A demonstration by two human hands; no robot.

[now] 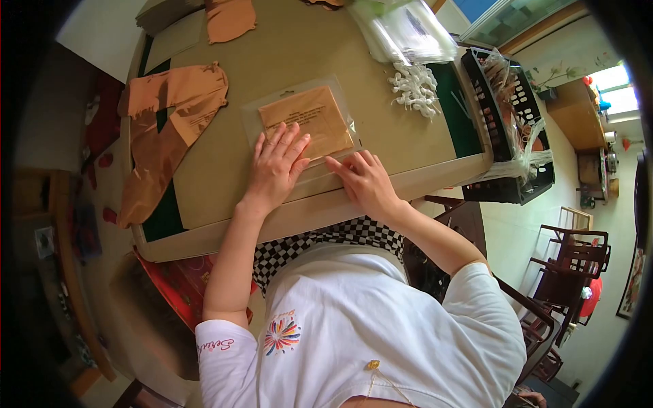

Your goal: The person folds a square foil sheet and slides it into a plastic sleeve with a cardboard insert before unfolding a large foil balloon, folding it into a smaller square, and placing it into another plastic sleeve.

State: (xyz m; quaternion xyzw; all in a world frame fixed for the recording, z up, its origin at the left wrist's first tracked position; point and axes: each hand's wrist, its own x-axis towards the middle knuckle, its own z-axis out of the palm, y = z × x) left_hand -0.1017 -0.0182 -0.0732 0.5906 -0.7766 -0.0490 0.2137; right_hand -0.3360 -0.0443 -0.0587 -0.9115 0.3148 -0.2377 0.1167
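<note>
A clear plastic bag (252,122) with a hang hole at its top lies flat on the table, holding a folded copper-coloured sheet (326,127) with small printed text. My left hand (275,163) rests on the bag's lower left part, fingers stretched out and flat. At the bag's near edge, my right hand (366,178) has its fingers curled, with the index finger and thumb close to the plastic; the exact contact is partly hidden. To the left lies a loose pile of shiny copper-coloured flat pieces (153,139), one bearing printed text.
A stack of clear bags (405,34) lies at the far right, with a bunch of white strings (415,88) in front. A black plastic crate (476,81) holding wrapped items stands against the table's right side. Another copper-coloured piece (230,19) lies at the far edge.
</note>
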